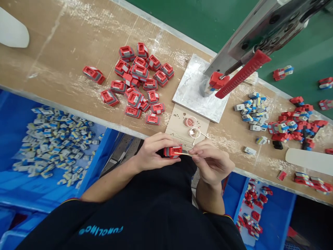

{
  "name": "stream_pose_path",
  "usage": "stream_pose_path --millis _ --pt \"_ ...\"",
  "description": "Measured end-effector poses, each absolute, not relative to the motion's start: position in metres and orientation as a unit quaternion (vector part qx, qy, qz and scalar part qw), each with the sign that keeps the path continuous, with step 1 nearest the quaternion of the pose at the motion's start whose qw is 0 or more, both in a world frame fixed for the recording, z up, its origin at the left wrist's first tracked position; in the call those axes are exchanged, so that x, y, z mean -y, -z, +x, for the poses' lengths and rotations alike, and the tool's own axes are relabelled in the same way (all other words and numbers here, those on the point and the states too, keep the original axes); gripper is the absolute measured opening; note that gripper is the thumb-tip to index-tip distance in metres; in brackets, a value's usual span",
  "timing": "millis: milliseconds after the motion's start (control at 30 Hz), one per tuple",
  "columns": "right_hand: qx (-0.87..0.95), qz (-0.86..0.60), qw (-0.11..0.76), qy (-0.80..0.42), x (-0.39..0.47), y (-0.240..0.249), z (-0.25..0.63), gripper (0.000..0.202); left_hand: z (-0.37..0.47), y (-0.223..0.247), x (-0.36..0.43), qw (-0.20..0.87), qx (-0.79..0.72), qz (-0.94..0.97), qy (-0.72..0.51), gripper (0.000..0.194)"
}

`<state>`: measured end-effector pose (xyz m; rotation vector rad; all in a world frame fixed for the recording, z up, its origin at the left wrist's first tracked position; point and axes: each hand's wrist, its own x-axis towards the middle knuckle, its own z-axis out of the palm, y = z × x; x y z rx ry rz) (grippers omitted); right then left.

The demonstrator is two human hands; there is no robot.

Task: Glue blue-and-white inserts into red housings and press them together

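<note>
In my left hand [153, 151] is a red toy vehicle part [169, 151], its hollow side turned up. My right hand [213, 160] pinches a thin wooden stick [185, 153], whose tip reaches into the hollow of that part. Just beyond my hands, a cardboard sheet [173, 130] lies on the table. On it stand a small cup with reddish contents [190, 121] and a second small clear cup [194, 132], with more sticks beside it. Left of these, several similar red parts [140, 72] lie in a loose heap.
A press with a red lever [244, 74] rises from a metal base plate [191, 88]. White-and-blue parts [253, 109] and red pieces [288, 125] cover the table's right side. Blue bins with loose parts [62, 139] stand below the front edge on both sides.
</note>
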<state>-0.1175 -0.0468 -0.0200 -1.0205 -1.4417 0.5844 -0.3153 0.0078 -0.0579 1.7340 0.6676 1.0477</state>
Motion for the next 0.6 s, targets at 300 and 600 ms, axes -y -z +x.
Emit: stream_pose_path --millis 300,600 --pt "0.631 -0.436 0.584 -0.265 0.0445 0.0166 -0.1212 0.016 -0.3142 0.0573 -0.0081 0.449 -0.257 0.737 -0.435 0.032" --pt "0.641 -0.449 0.579 -0.227 0.0424 0.0161 -0.1214 0.017 -0.3154 0.0568 -0.0088 0.444 -0.257 0.746 -0.423 0.031"
